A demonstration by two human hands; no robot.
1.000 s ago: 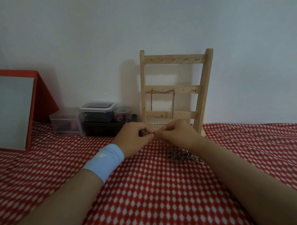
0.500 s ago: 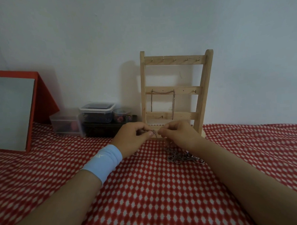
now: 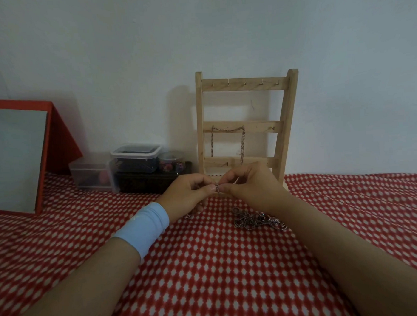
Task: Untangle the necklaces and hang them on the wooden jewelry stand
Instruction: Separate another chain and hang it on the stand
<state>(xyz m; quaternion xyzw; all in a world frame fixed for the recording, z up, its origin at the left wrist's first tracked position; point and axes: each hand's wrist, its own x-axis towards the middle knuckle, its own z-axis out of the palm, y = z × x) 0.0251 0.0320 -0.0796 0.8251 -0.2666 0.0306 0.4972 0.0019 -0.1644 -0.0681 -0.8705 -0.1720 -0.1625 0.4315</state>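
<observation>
A wooden jewelry stand (image 3: 287, 121) leans against the wall, with three rungs of small hooks. One chain necklace (image 3: 227, 129) hangs from two hooks on its middle rung. Just in front of the stand's base, my left hand (image 3: 187, 194) and my right hand (image 3: 254, 189) meet fingertip to fingertip and pinch a small bit of a necklace chain (image 3: 217, 187) between them. A tangled heap of dark necklaces (image 3: 253, 220) lies on the red patterned cloth under my right wrist. A bit of chain (image 3: 188, 216) shows below my left hand.
Left of the stand sit stacked clear plastic boxes (image 3: 136, 158) on a dark box, a small round jar (image 3: 170, 160), and a low clear tub (image 3: 91, 173). A red-framed mirror (image 3: 16, 156) leans at the far left. The red-and-white cloth (image 3: 219, 265) covers the surface.
My hands parted a little half a second ago, then closed together again on the chain. They sit slightly higher than a second ago. The heap has not moved.
</observation>
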